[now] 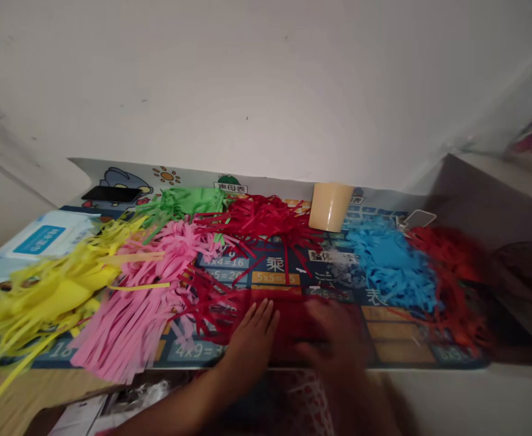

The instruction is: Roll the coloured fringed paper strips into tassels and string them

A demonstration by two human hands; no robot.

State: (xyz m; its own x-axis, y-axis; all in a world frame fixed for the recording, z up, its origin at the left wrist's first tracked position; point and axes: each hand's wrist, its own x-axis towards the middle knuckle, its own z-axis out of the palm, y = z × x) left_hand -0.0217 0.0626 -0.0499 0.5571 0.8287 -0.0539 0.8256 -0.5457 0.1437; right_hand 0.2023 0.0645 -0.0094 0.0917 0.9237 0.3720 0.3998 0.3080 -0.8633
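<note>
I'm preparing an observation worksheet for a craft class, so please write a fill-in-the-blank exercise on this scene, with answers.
1. The left hand lies on material coloured ____.
2. The shredded strips at the picture's far left are ____.
3. Immediately right of the beige cup lies a heap of ____ strips.
4. The packet with the blue label lies near the picture's ____ edge.

Missing words: red; yellow; blue; left.

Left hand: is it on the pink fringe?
No, the left hand lies on the red paper, right of the pink fringe.
</note>
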